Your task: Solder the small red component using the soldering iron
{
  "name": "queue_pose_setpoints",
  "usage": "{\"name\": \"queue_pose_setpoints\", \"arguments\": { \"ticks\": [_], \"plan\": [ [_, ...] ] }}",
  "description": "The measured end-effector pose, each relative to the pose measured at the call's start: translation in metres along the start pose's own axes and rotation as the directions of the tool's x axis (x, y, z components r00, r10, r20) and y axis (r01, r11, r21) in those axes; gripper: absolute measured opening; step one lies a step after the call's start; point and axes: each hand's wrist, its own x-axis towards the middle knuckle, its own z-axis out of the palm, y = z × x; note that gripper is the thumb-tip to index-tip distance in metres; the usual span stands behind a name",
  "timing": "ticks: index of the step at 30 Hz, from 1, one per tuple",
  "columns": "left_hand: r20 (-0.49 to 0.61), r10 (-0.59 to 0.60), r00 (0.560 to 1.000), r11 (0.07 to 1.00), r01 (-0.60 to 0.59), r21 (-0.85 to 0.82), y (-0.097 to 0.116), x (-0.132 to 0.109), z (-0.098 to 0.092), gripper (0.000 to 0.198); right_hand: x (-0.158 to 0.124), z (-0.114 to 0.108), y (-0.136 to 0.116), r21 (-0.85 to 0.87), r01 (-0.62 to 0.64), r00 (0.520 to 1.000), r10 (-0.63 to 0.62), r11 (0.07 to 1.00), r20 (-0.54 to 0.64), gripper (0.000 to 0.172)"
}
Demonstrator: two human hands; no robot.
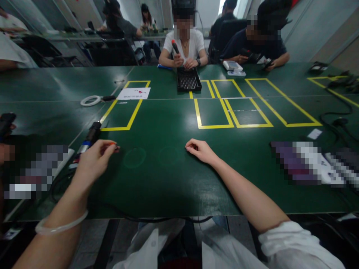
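My left hand (pixel 97 158) is closed in a pinch above the left part of the green table (pixel 157 190). A small red-orange piece shows at its fingertips; its kind is too small to tell. Just beyond that hand lies a black-handled tool (pixel 94 131) with a blue band, partly hidden by the fingers. My right hand (pixel 200 150) rests on the table with its fingers curled shut, and nothing shows in them. Two faint chalk-like circles (pixel 135 157) mark the surface between my hands.
Yellow tape outlines (pixel 215 127) cross the table's middle. A printed sheet (pixel 134 93) and a white cable ring (pixel 91 101) lie left. Opposite, a person (pixel 183 45) holds a red-and-black tool over a black tray (pixel 189 80). Cables (pixel 340 112) run at right.
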Motion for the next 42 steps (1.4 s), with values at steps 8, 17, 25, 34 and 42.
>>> {"name": "queue_pose_setpoints", "arguments": {
  "ticks": [8, 17, 25, 34, 42],
  "plan": [
    [0.317, 0.379, 0.870, 0.802, -0.138, -0.581, 0.122, 0.012, 0.055, 0.045, -0.002, 0.000, 0.001, 0.096, 0.003, 1.000, -0.004, 0.995, 0.004, 0.013],
    [0.521, 0.532, 0.668, 0.678, 0.032, -0.734, 0.137, 0.004, 0.119, 0.061, -0.003, 0.005, -0.007, 0.256, 0.038, 0.987, -0.076, 0.966, 0.139, 0.025],
    [0.494, 0.460, 0.738, 0.656, 0.093, -0.749, 0.127, 0.008, 0.126, 0.042, -0.003, 0.007, -0.003, 0.184, 0.072, 0.995, -0.084, 0.980, 0.057, 0.017],
    [0.482, 0.472, 0.738, 0.670, 0.056, -0.741, 0.131, 0.005, 0.125, 0.035, -0.003, 0.005, -0.008, 0.087, 0.088, 0.996, -0.089, 0.992, 0.003, 0.015],
    [0.408, 0.449, 0.795, 0.697, -0.025, -0.717, 0.132, 0.000, 0.125, 0.034, -0.002, 0.007, -0.005, 0.204, 0.018, 1.000, -0.021, 0.979, 0.012, 0.022]
  ]
}}
